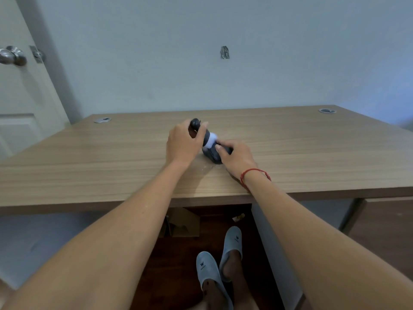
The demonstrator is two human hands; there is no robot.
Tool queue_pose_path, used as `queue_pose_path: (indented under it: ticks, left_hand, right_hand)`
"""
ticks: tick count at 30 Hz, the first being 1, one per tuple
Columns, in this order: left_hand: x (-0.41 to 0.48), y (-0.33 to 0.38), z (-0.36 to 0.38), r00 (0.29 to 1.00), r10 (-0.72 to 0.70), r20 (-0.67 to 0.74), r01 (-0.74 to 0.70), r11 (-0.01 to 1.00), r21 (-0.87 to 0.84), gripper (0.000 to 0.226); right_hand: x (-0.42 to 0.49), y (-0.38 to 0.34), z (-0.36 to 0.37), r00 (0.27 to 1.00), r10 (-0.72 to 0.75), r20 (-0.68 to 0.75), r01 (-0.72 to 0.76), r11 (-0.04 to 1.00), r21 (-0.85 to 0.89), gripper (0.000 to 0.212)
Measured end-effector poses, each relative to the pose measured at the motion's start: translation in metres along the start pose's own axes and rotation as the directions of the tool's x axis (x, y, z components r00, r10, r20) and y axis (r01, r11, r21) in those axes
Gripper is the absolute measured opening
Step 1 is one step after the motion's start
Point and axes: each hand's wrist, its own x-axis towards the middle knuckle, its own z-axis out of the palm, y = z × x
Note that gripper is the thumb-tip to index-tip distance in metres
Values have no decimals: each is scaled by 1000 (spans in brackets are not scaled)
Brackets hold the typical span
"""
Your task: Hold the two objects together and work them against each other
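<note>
You are holding a dark tool (206,142) down on the tabletop (89,157), a little nearer its front edge than the wall and about midway across. Your left hand (183,144) is wrapping its fingers (202,128) around the rounded handle end, which is tilting up toward the wall, so that hand is clenched on the tool. Your right hand (237,156) is pressing on the tool's low dark base, with the thumb and forefinger curling over its top beside a pale band at the middle; it is gripping the base as well. A red string bracelet (253,174) is sitting on your right wrist. Pale specks (209,167) are lying on the wood just in front of the base.

The step in hand looks like steadying the base while working the handle. Judging from this, the next move is calling for firm downward pressure from the right hand so the base is not sliding as the left hand moves.
</note>
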Motion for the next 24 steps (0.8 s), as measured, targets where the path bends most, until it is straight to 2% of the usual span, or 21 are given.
queue_pose_path:
  ticks: [3,4,5,8,10,16,21,24]
  left_hand:
    - [-1,-7,-3,998,-1,64,-10,984,180,40]
    - [-1,-8,-5,998,-2,60,-10,982,190,41]
    - [-2,-8,-6,999,16,41,-22,988,155,42]
    - [-7,0,-6,997,78,-28,-80,993,-92,44]
    - [-14,3,-2,992,121,-42,-125,986,-112,44]
    - [-20,9,1,989,148,-1,-147,985,93,37]
    - [-24,16,0,977,211,-26,-210,977,48,40]
    - [-28,4,-3,987,158,-14,-154,977,149,39]
  right_hand:
    - [0,0,1,1000,12,-12,-11,1000,18,34]
    - [0,1,1,1000,14,-12,-14,1000,24,34]
    - [0,0,1,1000,17,-7,-17,999,28,34]
    - [3,1,1,999,40,-14,-40,998,43,33]
    - [3,2,2,998,60,-23,-59,996,60,33]
    - [5,3,3,997,64,-37,-63,998,27,32]
    - [7,4,5,995,79,-54,-78,997,21,31]
    - [9,4,7,994,77,-78,-77,997,7,33]
